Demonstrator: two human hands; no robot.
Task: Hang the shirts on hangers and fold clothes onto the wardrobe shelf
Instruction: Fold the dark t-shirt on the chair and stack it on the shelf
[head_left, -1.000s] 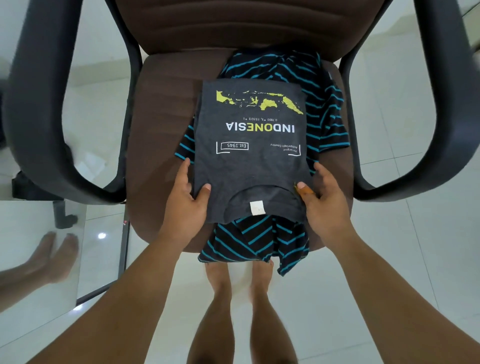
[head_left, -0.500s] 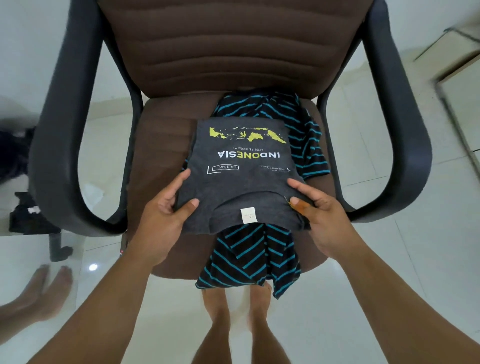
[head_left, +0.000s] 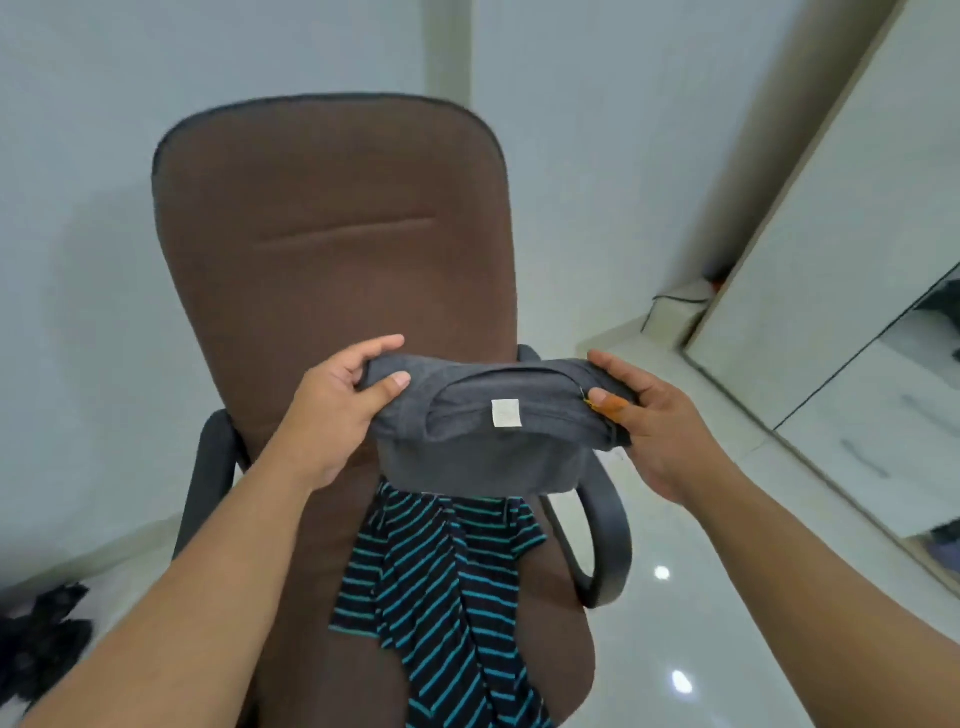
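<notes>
Head view: folded grey shirt (head_left: 488, 441) held up off brown chair (head_left: 332, 249), between both hands, in front of backrest. Left hand (head_left: 332, 410) gripping left end, thumb on top of the fold, fingers curled round the far edge. Right hand (head_left: 649, 415) gripping right end, thumb on near face, fingers wrapped behind. Both closed on the cloth, neither free.

Long axis of the bundle running left to right across the view, roughly level, right end a touch lower. Collar side with small white label (head_left: 505, 413) facing the camera; printed face not visible from here. Bundle sagging slightly in the middle, lower flap hanging toward the seat.

Striped shirt (head_left: 441, 582), black with teal lines, lying unfolded on the seat directly below the grey bundle, draped over front edge, not touching the grey one as far as visible.

Mirrored wardrobe door (head_left: 852, 332) off to the right; shelf itself not visible. Likely next move: carry bundle rightward, right hand nearer and leading, flat and level to keep the fold. Risk: loose lower flap dropping open.

Dark clothing pile (head_left: 41, 639) on floor at lower left.
</notes>
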